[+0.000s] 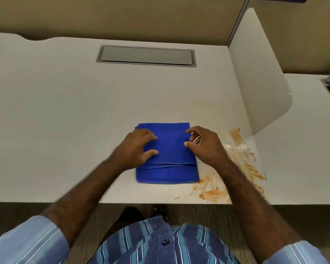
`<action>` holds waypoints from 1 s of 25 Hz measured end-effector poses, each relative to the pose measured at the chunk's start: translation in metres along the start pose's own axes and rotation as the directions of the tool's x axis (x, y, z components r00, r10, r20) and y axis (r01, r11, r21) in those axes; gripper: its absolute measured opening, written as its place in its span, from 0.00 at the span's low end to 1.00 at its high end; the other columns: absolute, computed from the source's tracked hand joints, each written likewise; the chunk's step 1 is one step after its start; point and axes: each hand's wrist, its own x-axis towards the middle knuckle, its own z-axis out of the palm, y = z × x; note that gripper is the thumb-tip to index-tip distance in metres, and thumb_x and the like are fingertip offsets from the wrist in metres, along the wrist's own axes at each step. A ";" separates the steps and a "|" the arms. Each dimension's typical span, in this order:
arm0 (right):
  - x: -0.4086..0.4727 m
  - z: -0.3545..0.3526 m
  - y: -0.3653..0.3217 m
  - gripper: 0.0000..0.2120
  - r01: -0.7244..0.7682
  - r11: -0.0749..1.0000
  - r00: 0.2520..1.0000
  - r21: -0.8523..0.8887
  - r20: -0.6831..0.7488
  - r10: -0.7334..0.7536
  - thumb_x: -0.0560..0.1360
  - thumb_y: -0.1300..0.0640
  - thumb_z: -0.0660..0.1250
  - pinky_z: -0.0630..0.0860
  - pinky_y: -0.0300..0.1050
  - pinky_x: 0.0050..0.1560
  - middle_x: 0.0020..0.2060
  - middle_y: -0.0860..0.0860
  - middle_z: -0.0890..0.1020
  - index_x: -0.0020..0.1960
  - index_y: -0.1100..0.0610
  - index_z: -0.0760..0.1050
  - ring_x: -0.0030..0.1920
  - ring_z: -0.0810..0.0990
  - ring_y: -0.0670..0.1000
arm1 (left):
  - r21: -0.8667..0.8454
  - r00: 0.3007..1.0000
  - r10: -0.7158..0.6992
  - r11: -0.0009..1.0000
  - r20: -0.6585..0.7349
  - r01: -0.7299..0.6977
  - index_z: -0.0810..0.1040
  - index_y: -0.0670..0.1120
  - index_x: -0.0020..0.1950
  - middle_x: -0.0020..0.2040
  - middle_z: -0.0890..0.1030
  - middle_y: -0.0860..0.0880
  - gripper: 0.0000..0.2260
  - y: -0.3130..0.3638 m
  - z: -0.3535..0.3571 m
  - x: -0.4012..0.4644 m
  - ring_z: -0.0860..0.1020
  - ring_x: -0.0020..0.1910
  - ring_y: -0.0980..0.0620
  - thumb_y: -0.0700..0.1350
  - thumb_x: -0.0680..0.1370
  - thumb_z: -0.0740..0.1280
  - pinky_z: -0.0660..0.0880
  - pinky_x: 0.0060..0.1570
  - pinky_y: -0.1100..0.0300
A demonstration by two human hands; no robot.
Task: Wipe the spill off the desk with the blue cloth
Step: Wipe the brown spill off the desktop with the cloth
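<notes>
A folded blue cloth [168, 168] lies flat on the white desk [65, 111], near its front edge. My left hand [135, 147] rests on the cloth's left side with fingers spread. My right hand [204, 145] hovers over the cloth's right edge, fingers curled and apart, fingertips touching the fabric. Neither hand grips it. An orange-brown spill [211, 191] smears the desk to the right of the cloth, running from the front edge up toward the divider, with a separate streak [235, 134] further back.
A white rounded divider panel [261, 82] stands at the desk's right side, close to the spill. A grey cable hatch [146, 56] is set into the desk at the back. A beige partition wall rises behind. Another desk surface [303, 140] lies beyond the divider.
</notes>
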 end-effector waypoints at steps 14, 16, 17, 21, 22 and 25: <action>-0.037 0.005 0.012 0.19 0.095 0.972 0.970 -0.217 0.239 -0.042 0.77 0.57 0.79 0.73 0.36 0.57 0.55 0.41 0.73 0.66 0.46 0.82 0.51 0.74 0.42 | 0.280 0.967 0.256 0.927 0.011 -0.249 0.85 0.46 0.64 0.57 0.84 0.46 0.14 0.011 0.022 -0.027 0.83 0.55 0.45 0.48 0.79 0.74 0.80 0.54 0.49; -0.037 0.004 0.013 0.13 0.131 0.964 0.976 -0.233 0.203 -0.083 0.81 0.54 0.74 0.74 0.38 0.56 0.54 0.40 0.74 0.65 0.47 0.83 0.52 0.75 0.43 | 0.302 0.964 0.266 0.921 -0.022 -0.247 0.85 0.43 0.64 0.55 0.85 0.44 0.14 0.013 0.023 -0.026 0.84 0.52 0.43 0.42 0.79 0.74 0.81 0.51 0.48; -0.037 0.003 0.013 0.11 0.138 0.964 0.979 -0.229 0.179 -0.098 0.83 0.53 0.72 0.76 0.40 0.56 0.53 0.41 0.76 0.64 0.48 0.84 0.52 0.76 0.43 | 0.297 0.965 0.261 0.924 -0.032 -0.240 0.83 0.43 0.66 0.56 0.85 0.44 0.16 0.013 0.023 -0.027 0.83 0.52 0.43 0.40 0.79 0.73 0.81 0.51 0.48; -0.038 -0.006 0.008 0.10 0.213 0.957 0.977 -0.195 0.066 -0.204 0.85 0.52 0.68 0.74 0.40 0.51 0.55 0.47 0.83 0.64 0.52 0.84 0.49 0.79 0.45 | 0.266 0.970 0.240 0.939 -0.049 -0.219 0.78 0.41 0.72 0.60 0.84 0.44 0.24 0.019 0.018 -0.028 0.82 0.56 0.43 0.35 0.75 0.72 0.79 0.53 0.49; -0.038 -0.008 0.006 0.11 0.235 0.953 0.972 -0.190 0.047 -0.231 0.86 0.53 0.67 0.74 0.39 0.51 0.56 0.48 0.83 0.64 0.53 0.83 0.50 0.79 0.46 | 0.260 0.973 0.225 0.944 -0.054 -0.204 0.78 0.41 0.72 0.60 0.84 0.43 0.25 0.021 0.017 -0.028 0.83 0.55 0.42 0.33 0.75 0.72 0.80 0.54 0.48; -0.036 -0.018 -0.002 0.11 0.277 0.942 0.959 -0.190 -0.005 -0.283 0.86 0.55 0.67 0.77 0.41 0.55 0.57 0.50 0.84 0.65 0.55 0.83 0.53 0.81 0.48 | 0.175 0.984 0.128 0.979 -0.123 -0.105 0.79 0.39 0.71 0.58 0.86 0.41 0.23 0.023 0.008 -0.024 0.85 0.54 0.39 0.30 0.76 0.71 0.81 0.55 0.45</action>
